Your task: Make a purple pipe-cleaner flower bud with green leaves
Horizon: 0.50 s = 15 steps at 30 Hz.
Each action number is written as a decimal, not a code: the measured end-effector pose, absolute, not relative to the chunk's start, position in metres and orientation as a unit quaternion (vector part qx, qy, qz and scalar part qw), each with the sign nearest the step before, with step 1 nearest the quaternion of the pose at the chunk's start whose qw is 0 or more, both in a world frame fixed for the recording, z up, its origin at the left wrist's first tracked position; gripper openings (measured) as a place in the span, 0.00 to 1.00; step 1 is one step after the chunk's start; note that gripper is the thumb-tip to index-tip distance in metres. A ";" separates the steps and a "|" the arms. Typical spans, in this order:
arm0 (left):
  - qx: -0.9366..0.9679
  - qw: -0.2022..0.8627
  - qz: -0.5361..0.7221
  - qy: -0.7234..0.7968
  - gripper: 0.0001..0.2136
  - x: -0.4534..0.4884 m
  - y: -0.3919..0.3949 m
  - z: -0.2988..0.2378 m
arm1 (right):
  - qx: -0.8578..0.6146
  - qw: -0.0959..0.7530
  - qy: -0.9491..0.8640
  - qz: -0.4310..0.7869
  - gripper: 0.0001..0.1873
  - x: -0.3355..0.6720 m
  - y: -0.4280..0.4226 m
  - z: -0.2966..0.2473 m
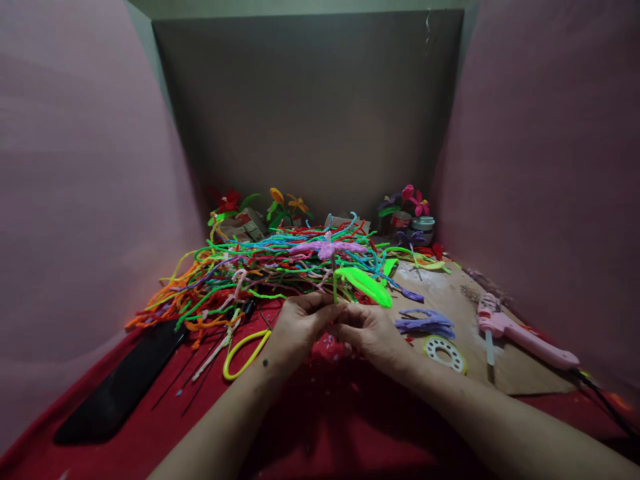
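- Over the red cloth (140, 440), before the heap of fuzzy stems (260, 253), both forearms angle inward, hands meeting!
- Left hand (303, 327): knuckles up, thumb and fingertips pinching a stalk (335, 288).
- Right hand (373, 333): curled in alongside — what its fingertips grip, I can't tell.
- Lilac flower (329, 250): atop that near-vertical stalk, facing up, petals stretched sideways.
- Green leaf (365, 285): long axis slanting down rightward.
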<state>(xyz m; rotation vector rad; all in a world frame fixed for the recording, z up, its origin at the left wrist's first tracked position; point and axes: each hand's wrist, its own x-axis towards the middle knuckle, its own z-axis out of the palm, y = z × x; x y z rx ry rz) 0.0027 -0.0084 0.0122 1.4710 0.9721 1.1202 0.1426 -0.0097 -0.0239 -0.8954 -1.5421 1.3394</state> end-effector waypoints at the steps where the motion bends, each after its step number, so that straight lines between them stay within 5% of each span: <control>1: 0.606 0.508 0.463 0.399 0.07 0.002 -0.008 0.012 | -0.354 0.439 -0.619 0.546 0.13 0.143 -0.010 -0.023; 15: 0.639 0.485 0.447 0.397 0.06 0.002 -0.008 0.011 | -0.404 0.427 -0.611 0.530 0.10 0.143 -0.008 -0.028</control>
